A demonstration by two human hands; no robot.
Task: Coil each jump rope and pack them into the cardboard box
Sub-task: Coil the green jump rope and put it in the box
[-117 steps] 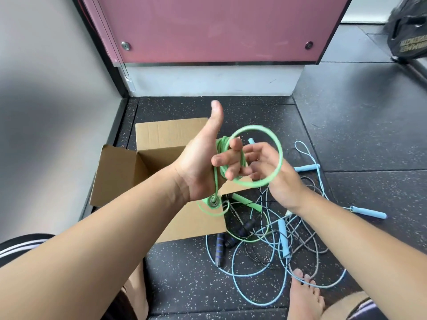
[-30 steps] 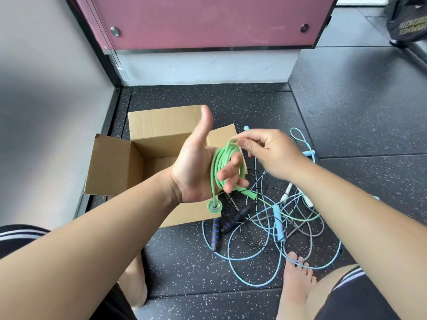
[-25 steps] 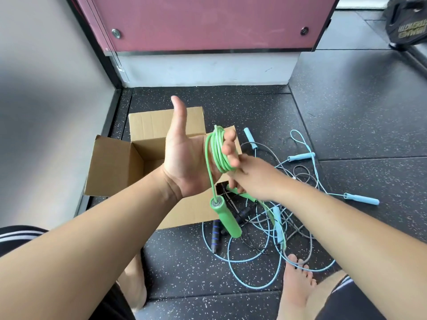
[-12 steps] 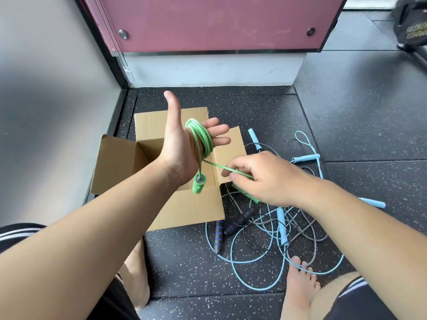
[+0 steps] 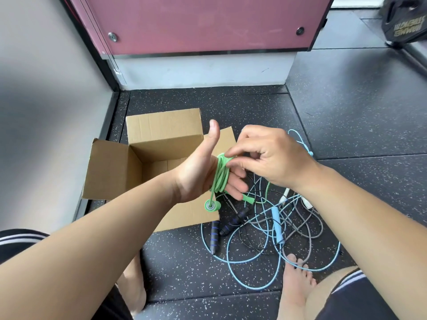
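Observation:
The green jump rope [image 5: 220, 174] is wound in several loops around the fingers of my left hand [image 5: 203, 174], thumb up, above the open cardboard box [image 5: 147, 144]. One green handle [image 5: 212, 206] dangles under my palm; the other green handle [image 5: 248, 198] lies on the floor. My right hand [image 5: 270, 158] pinches the rope at the top of the coil. A tangle of light blue ropes [image 5: 275, 229], a grey rope and a black rope with dark handles [image 5: 215, 236] lies on the floor to the right of the box.
The box stands in a corner by a grey wall [image 5: 46, 100] and a pink panel [image 5: 203, 21]. My bare feet [image 5: 298, 280] rest at the edge of the rope pile. A black weight [image 5: 406, 19] sits at the far right on the dark rubber floor.
My right hand came up from below the coil to its top, laying another turn of green rope over my left fingers. The dangling handle swung under my palm.

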